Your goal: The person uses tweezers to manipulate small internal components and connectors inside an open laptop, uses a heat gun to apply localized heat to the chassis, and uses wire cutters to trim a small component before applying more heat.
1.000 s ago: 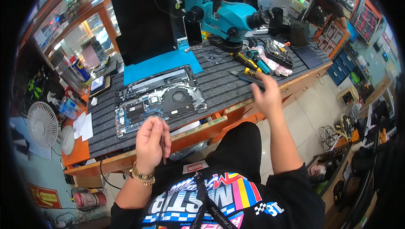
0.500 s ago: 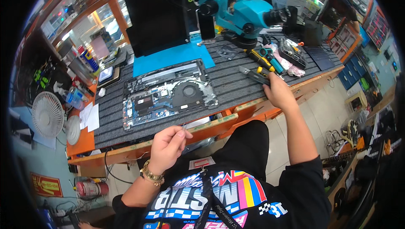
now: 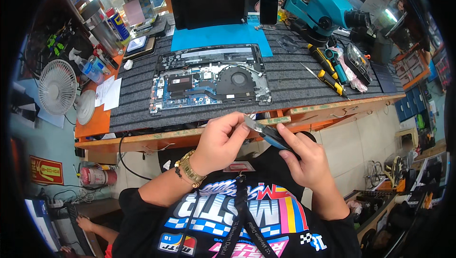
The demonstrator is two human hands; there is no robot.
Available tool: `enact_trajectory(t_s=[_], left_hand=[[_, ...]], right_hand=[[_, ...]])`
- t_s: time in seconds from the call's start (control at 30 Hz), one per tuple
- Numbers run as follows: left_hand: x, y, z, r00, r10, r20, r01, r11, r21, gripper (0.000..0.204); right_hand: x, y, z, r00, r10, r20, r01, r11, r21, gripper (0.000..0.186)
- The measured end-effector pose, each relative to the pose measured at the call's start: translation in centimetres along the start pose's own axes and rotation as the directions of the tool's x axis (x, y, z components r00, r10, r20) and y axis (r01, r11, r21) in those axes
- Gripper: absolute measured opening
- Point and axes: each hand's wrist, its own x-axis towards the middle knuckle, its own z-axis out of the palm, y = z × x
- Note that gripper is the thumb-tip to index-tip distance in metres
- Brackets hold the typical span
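Observation:
My right hand (image 3: 306,160) is closed around the dark handle of a utility knife (image 3: 271,137). Its wide metal blade points left, toward the pinched fingertips of my left hand (image 3: 223,139). Between those fingertips is something small and thin, too small to name, close to the blade. Both hands are in front of my chest, at the near edge of the workbench (image 3: 133,137). Beyond them an opened laptop base (image 3: 190,91) lies on a grey ribbed mat (image 3: 287,89), its black fan (image 3: 236,81), blue board and battery exposed.
Yellow-black screwdrivers (image 3: 323,61) and a teal tool (image 3: 338,65) lie at the right. A teal microscope (image 3: 323,8) stands behind them. A blue sheet (image 3: 216,39) is under a dark screen (image 3: 209,1). A white fan (image 3: 58,87) is on the left; a drawer juts out in front.
My right hand has brought the knife from the right side of the bench to my left hand. My left hand has moved up and right. The view has shifted.

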Motion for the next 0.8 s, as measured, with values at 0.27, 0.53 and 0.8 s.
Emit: enact_trajectory(t_s=[0.27, 0.53, 0.8], left_hand=[[0.1, 1.7, 0.1, 0.981, 0.184, -0.058, -0.155, 0.931, 0.331, 0.017], [0.0, 2.6, 0.4, 0.934, 0.332, -0.130, -0.244, 0.863, 0.443, 0.018], [-0.3, 2.3, 0.0, 0.975, -0.183, 0.127, 0.205, 0.959, -0.195, 0.030]], right_hand=[[0.2, -0.4, -0.1, 0.999, 0.036, -0.022, -0.037, 0.997, -0.068, 0.066], [0.1, 0.6, -1.0, 0.983, 0.030, -0.181, -0.035, 0.999, -0.026, 0.064], [-0.7, 0.2, -0.2, 0.992, -0.020, -0.122, 0.000, 0.987, -0.159, 0.068]])
